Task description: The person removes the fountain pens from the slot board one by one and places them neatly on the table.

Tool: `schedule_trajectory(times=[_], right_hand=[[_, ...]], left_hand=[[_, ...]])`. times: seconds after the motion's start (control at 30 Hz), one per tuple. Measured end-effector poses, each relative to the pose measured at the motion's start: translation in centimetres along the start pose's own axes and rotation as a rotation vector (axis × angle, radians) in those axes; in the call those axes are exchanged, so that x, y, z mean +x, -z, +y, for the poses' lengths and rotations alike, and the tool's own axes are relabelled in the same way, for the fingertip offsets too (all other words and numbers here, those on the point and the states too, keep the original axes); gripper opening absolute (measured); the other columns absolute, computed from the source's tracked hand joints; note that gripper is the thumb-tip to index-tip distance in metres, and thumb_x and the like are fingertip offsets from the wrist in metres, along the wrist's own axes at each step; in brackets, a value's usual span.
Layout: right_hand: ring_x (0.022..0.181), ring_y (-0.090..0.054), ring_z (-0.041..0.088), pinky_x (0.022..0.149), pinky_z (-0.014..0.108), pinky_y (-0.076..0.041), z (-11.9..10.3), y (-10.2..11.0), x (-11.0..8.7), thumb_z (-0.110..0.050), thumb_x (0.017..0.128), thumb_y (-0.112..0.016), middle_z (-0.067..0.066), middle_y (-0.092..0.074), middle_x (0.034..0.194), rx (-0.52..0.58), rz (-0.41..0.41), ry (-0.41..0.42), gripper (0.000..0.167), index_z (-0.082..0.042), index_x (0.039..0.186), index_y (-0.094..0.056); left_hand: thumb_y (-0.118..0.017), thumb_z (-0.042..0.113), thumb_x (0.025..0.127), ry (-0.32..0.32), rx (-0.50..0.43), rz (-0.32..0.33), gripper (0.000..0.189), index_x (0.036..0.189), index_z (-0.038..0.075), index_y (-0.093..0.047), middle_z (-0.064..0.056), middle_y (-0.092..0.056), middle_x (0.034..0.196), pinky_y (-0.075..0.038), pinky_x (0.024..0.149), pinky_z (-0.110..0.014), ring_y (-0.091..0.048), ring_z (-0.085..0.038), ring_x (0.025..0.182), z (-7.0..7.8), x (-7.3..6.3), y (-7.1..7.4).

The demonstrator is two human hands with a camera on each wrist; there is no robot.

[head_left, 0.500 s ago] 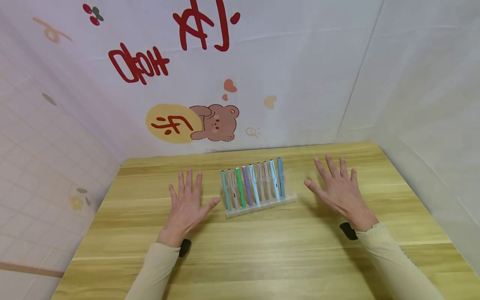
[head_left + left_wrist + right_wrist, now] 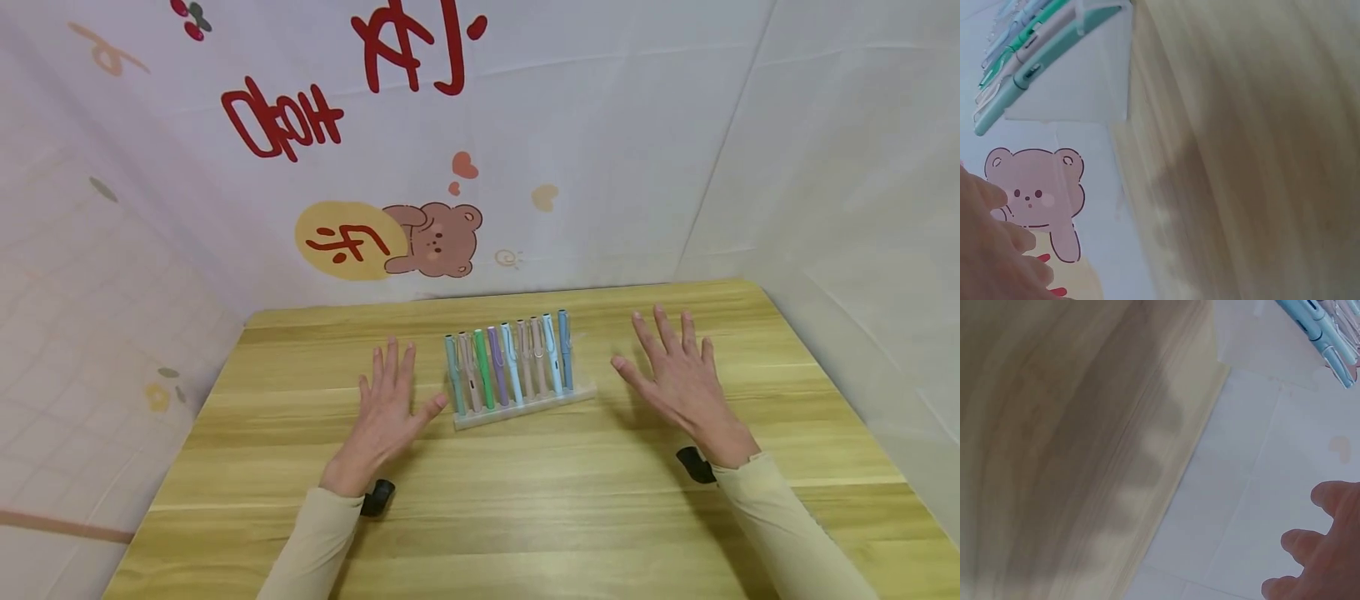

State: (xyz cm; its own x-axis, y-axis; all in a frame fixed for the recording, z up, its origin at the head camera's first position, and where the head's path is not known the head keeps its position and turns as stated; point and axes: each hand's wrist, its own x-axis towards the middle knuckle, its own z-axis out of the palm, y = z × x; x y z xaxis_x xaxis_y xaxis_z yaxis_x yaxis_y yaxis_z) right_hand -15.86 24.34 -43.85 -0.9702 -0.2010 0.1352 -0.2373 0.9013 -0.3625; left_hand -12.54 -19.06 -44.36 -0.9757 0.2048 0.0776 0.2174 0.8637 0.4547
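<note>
A clear pen rack (image 2: 525, 408) stands on the table, holding several capped pens side by side. A teal pen (image 2: 455, 375) is at its left end, with a green pen (image 2: 484, 369) and a purple pen (image 2: 498, 367) further along. At the right end is a blue pen (image 2: 565, 350). My left hand (image 2: 384, 417) is spread just left of the rack, its thumb pointing toward the teal pen without holding it. My right hand (image 2: 682, 387) is apart from the rack on the right, fingers spread and holding nothing. In the left wrist view the teal pen (image 2: 1041, 72) leans outward.
The wooden table (image 2: 525, 517) meets a white cloth wall (image 2: 615, 125) printed with a bear (image 2: 442, 242) and red characters. More cloth walls rise at the left (image 2: 67, 333) and right (image 2: 870, 250). Dark bands (image 2: 378, 498) sit at both wrists.
My left hand has shifted slightly right, toward the rack, and its fingers have drawn a little closer together. My right hand stays nearly where it was. The head view has tilted slightly.
</note>
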Motion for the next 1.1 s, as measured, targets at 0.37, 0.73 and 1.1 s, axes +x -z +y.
schedule_trajectory(times=[0.37, 0.73, 1.1], right_hand=[[0.153, 0.007, 0.052, 0.111, 0.080, -0.003, -0.6, -0.4, -0.4, -0.059, 0.106, -0.041, 0.024, -0.007, 0.170, 0.005, 0.011, 0.039, 0.079, -0.013, 0.167, -0.017], [0.154, 0.003, 0.051, 0.112, 0.079, -0.006, -1.3, -1.5, -0.6, -0.058, 0.106, -0.042, 0.019, -0.008, 0.171, 0.005, -0.017, 0.079, 0.079, -0.013, 0.166, -0.019], [0.152, -0.008, 0.055, 0.113, 0.077, -0.008, -2.1, -2.0, -0.4, -0.058, 0.106, -0.044, 0.024, -0.021, 0.168, -0.013, -0.034, 0.115, 0.078, -0.008, 0.164, -0.028]], left_hand=[[-0.052, 0.064, 0.100, -0.040, -0.127, 0.001, 0.096, 0.167, 0.009, -0.010, -0.014, 0.006, 0.173, -0.006, 0.119, -0.069, 0.011, -0.036, 0.157, 0.6, -0.8, 0.0], [-0.067, 0.047, 0.097, -0.018, -0.262, -0.074, 0.094, 0.166, 0.009, -0.016, -0.015, -0.015, 0.171, -0.016, 0.119, -0.064, -0.007, -0.039, 0.157, 0.5, -1.2, 0.1], [-0.079, 0.036, 0.093, 0.030, -0.258, -0.095, 0.071, 0.151, 0.006, -0.051, -0.018, -0.051, 0.152, -0.035, 0.115, -0.058, -0.044, -0.040, 0.142, 0.6, -0.6, -0.5]])
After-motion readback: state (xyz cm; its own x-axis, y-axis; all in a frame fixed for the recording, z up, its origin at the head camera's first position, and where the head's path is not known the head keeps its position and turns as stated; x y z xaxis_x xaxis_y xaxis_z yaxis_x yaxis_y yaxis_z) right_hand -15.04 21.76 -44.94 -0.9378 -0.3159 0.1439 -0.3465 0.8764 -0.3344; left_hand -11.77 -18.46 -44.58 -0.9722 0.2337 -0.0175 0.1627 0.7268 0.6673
